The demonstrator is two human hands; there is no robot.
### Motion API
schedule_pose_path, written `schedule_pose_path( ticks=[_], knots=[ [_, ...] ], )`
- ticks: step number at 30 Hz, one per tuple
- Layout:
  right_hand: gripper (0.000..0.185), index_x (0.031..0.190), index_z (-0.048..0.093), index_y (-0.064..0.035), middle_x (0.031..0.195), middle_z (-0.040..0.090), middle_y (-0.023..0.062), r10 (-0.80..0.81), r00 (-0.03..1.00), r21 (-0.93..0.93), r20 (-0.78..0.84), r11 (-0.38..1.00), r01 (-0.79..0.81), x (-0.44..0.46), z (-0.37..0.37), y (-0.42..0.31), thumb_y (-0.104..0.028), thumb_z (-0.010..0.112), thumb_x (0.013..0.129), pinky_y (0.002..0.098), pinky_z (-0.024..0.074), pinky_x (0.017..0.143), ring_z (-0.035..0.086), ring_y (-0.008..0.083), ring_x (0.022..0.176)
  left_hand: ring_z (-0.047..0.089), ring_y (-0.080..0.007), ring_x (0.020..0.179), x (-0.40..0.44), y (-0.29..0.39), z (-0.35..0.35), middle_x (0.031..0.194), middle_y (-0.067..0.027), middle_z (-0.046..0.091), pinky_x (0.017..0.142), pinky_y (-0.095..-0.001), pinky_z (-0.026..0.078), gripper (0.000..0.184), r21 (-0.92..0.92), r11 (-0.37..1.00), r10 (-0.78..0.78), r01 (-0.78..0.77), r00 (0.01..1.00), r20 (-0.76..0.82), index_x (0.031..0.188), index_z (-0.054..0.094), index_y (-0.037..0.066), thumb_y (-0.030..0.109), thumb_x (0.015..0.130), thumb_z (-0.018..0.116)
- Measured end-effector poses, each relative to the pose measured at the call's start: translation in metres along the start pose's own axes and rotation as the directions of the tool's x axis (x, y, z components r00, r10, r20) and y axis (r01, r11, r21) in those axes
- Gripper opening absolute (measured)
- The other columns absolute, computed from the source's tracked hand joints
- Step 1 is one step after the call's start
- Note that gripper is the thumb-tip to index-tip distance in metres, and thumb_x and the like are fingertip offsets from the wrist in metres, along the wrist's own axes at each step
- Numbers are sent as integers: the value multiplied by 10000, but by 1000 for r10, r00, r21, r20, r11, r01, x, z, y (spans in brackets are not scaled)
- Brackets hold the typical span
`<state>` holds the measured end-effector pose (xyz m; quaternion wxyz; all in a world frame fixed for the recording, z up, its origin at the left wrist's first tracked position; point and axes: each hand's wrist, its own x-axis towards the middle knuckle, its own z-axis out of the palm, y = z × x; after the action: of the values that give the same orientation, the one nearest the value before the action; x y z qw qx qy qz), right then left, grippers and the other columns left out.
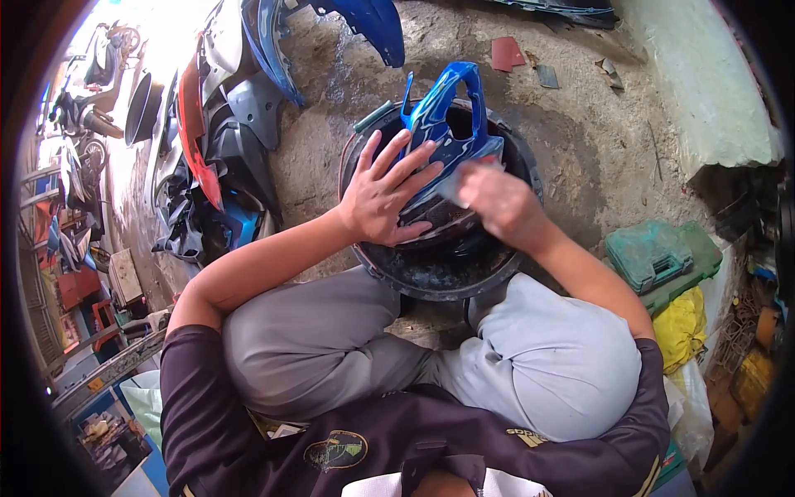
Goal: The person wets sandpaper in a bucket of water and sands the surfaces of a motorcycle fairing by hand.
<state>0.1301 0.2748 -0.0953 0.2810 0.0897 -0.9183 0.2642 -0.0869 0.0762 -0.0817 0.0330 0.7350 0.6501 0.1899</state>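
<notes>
A blue plastic motorcycle fairing panel [447,103] with whitish streaks leans in a black tub [447,286] between my knees. My left hand [383,189] lies flat on the panel's left side, fingers spread. On the panel's right side is my right hand [499,199], smeared by motion, its fingers bent and pressed together. A reddish edge shows at those fingers and looks like a folded piece of sandpaper; most of it is hidden. The lower end of the panel goes down inside the tub.
More blue panels [364,25] lie on the concrete floor ahead. Red and black fairing parts [195,124] are piled at left. Red sandpaper sheets [507,54] lie beyond the tub. At right are a green tool case [650,258], a yellow bag [681,327] and a wall ledge [704,91].
</notes>
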Motion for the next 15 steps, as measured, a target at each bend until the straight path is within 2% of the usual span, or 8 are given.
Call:
schedule_pose_path(
  ticks=[2, 4, 5, 8, 10, 12, 15],
  knots=[
    [291, 1054, 678, -19, 1102, 737, 148, -8, 1000, 13, 21, 1000, 8, 1, 1, 5, 71, 700, 778, 460, 607, 994, 732, 342, 1156, 266, -418, 1621, 0, 1, 1, 1726, -105, 385, 1272, -690, 161, 971, -1, 1000, 4, -4, 1000, -9, 1586, 535, 172, 544, 742, 839],
    [287, 1045, 674, -22, 1094, 737, 146, 71, 996, -42, -55, 996, -73, -4, -3, 26, 74, 704, 776, 456, 606, 988, 734, 347, 1141, 267, -419, 1620, 1, 1, -1, 1725, -106, 386, 1272, -690, 162, 967, 4, 1000, 2, -2, 1000, 5, 1582, 540, 170, 547, 743, 838],
    [296, 1051, 671, -23, 1100, 731, 150, 192, 974, -13, -120, 981, -195, -5, -3, 30, 73, 711, 774, 453, 603, 996, 733, 348, 1136, 268, -420, 1620, 0, 1, -1, 1725, -107, 386, 1271, -690, 162, 965, 5, 1000, -2, 2, 1000, 10, 1581, 543, 168, 548, 744, 838],
    [315, 1070, 670, -29, 1124, 726, 151, 121, 991, 21, -64, 993, -120, -4, 4, 11, 70, 715, 774, 452, 600, 1002, 730, 348, 1139, 268, -423, 1620, 0, 0, 1, 1728, -108, 382, 1269, -695, 159, 959, -17, 1000, 2, -2, 1000, -7, 1579, 546, 169, 549, 747, 835],
    [355, 1088, 664, -34, 1151, 726, 152, 11, 999, 59, 32, 998, -13, 1, 5, -12, 74, 706, 753, 452, 598, 1022, 725, 345, 1155, 267, -424, 1620, 1, 0, 1, 1729, -108, 381, 1268, -698, 160, 962, -15, 1000, 5, -6, 1000, -13, 1581, 545, 169, 549, 746, 835],
    [360, 1085, 663, -34, 1138, 728, 156, 7, 1000, 47, 21, 999, -8, -1, 0, 8, 87, 693, 748, 454, 603, 1021, 730, 349, 1150, 266, -425, 1620, 0, 0, 1, 1729, -107, 381, 1267, -699, 160, 966, -7, 1000, 7, -7, 1000, -4, 1582, 544, 169, 549, 743, 835],
    [363, 1082, 662, -28, 1120, 729, 170, 177, 971, -31, -159, 982, -185, -8, 0, 33, 103, 675, 744, 462, 616, 987, 743, 355, 1118, 267, -425, 1620, -2, 0, 0, 1728, -106, 383, 1267, -698, 159, 970, -4, 1000, -5, 5, 1000, 16, 1582, 543, 168, 548, 739, 837]
  ],
)
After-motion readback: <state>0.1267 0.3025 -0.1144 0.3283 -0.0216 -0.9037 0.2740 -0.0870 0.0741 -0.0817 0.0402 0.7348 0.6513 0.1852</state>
